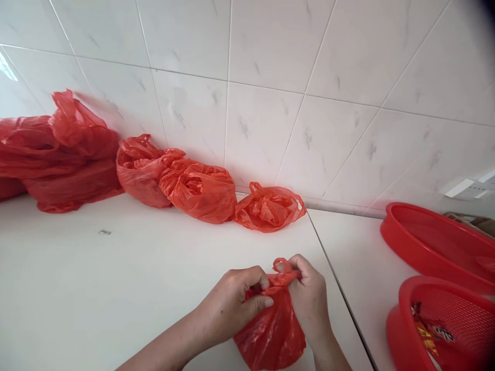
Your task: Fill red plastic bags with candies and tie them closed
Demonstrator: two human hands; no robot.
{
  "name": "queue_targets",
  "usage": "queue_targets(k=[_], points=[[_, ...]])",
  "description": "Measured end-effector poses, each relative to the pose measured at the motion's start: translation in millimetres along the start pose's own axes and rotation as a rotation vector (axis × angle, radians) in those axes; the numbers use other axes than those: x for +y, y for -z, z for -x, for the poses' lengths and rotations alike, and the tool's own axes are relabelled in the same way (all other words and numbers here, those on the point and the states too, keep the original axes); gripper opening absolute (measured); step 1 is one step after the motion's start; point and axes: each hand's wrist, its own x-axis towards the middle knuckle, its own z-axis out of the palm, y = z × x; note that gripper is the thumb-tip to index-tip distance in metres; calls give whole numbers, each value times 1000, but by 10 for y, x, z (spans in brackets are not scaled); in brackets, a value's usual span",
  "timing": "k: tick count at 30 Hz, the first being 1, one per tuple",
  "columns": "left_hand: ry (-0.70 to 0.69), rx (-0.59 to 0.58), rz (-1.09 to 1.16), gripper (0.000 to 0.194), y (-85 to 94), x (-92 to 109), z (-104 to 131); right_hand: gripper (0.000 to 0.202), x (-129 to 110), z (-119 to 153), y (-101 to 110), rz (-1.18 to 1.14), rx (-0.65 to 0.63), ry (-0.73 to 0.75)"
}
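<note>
White tabletop (135, 283) meets a wall (266, 41) of pale tiles flecked with grey, and a red plastic bag (270, 330) is at the near edge of the view, right of centre, between the person's two hands. Its film is thin, glossy and partly see-through, creased into folds that fan down from a bunched neck to a rounded, bulging body; what it contains cannot be made out. A small loop of twisted plastic stands up at the top.

The left hand (235, 299) pinches the gathered neck between thumb and fingers; the right hand (311, 293) grips the twisted plastic beside the loop.

Just right of the hands, a dark seam (340, 281) crosses the table. Beyond it sits a red mesh basket (404, 288) holding a packet (428, 342) with yellow characters and pale lettering on dark, too small to read surely. Behind that basket is another round red basket (402, 252).

Along the wall stand more red bags: a small crumpled one (266, 208), two fuller ones (201, 193) (143, 175) to its left, then a large heap (77, 175). A little clear scrap (104, 232) lies before them.
</note>
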Motion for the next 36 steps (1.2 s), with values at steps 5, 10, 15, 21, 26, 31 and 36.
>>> queue_targets(k=[5, 10, 15, 21, 26, 31, 36], points=[[-2, 45, -52, 7, -7, -55, 10, 25, -42, 62, 45, -51, -165, 23], [-50, 74, -105, 9, -17, -95, 13, 16, -3, 114, 121, -108, -228, 49], [-42, 71, -116, 12, -12, -95, 14, 17, 128, 113, 158, -143, -354, 103], [-23, 62, -115, 11, 12, -64, 21, 15, 257, 85, 115, -72, -183, 44], [0, 44, -141, 9, -1, -50, 30, 36, 218, 95, 84, -108, -188, -13], [-5, 71, -144, 11, -6, -98, 19, 19, 131, 104, 145, -274, -400, -31], [11, 49, -128, 9, 6, -92, 9, 26, 213, 91, 101, -287, -258, -70]])
